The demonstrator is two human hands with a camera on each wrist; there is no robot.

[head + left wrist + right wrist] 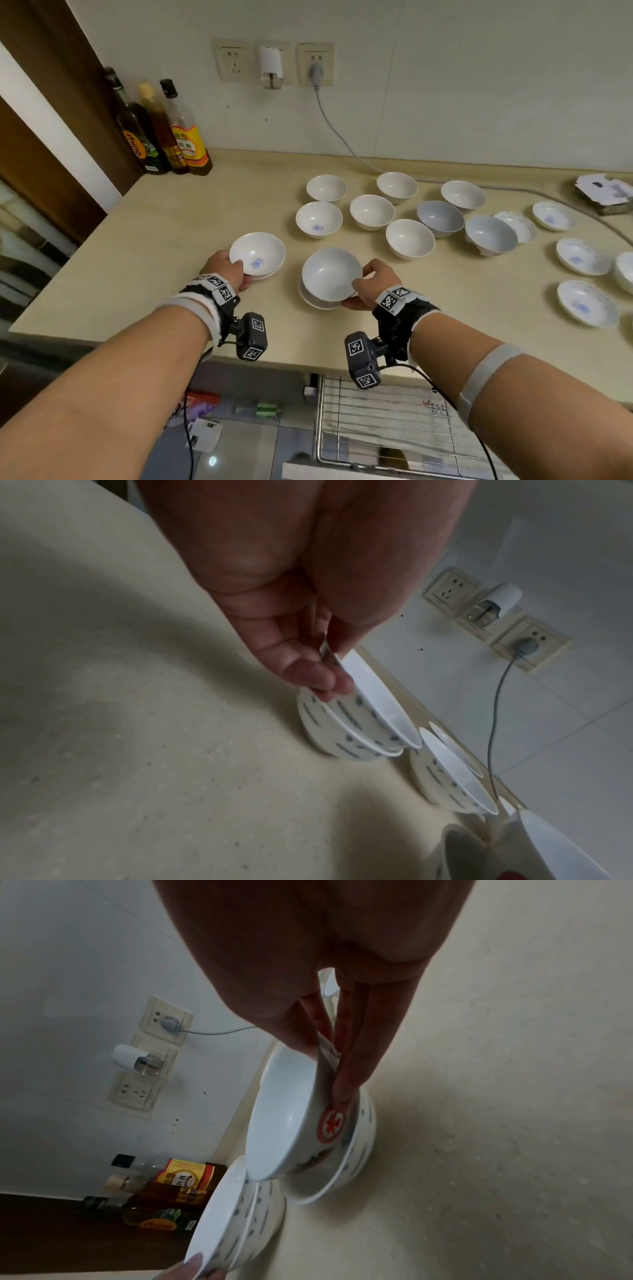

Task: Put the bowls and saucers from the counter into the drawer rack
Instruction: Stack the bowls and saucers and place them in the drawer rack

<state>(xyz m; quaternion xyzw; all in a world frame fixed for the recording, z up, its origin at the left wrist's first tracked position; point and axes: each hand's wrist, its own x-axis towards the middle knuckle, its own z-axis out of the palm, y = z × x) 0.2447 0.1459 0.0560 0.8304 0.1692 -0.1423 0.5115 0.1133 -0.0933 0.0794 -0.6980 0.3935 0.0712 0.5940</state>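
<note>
My left hand [236, 270] pinches the near rim of a white bowl with a blue mark [257, 255], nested in a second bowl [329, 737] on the counter [147, 260]. My right hand [364, 291] pinches the rim of a plain white bowl [330, 274], tilted in another bowl [317, 301] beneath it. In the right wrist view that held bowl [291, 1118] shows a red round mark, with fingers [356, 1053] along its outside. Several more bowls [371, 210] and saucers [582, 257] stand behind and to the right. The wire drawer rack [383, 414] lies open below the counter edge.
Three bottles [164, 137] stand at the back left corner. A grey cable [342, 137] runs from a wall socket [315, 65] across the back of the counter. A small box of papers [604, 195] sits at the far right.
</note>
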